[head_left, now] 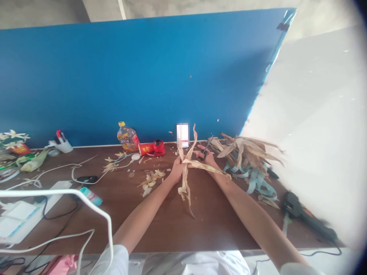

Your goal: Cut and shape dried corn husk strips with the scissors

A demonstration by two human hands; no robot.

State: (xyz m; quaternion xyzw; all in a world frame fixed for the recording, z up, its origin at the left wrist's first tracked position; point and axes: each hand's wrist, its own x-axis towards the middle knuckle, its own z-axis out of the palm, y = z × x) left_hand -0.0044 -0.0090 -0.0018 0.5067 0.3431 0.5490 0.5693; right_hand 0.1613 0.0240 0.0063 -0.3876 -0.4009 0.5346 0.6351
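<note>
- While your left hand closes around the husk bundle, its fingers wrap the strips tightly and pinch them against your palm.
- Your right hand sits just beside the bundle, with dark scissors rising from it. Its fingers partly hide the handles, so you can't tell whether they are closed on them.
- You'll find the bundle held above the brown table, its long dry strips hanging toward you and one strip running across your right wrist.
- Judging by how things lie, some strips are already crossed and twisted together, and cut scraps lie on the left of the bundle. Its ends remain long and ragged.
- A heap of dry husks lies to the right of the bundle, with pale blue strips in front of it. Neither looks worked into the bundle.
- Farther right of the bundle rests a black glue gun.
- Behind the bundle stand a blurred white card, a red cup, and a plastic bottle, all against a blue board.
</note>
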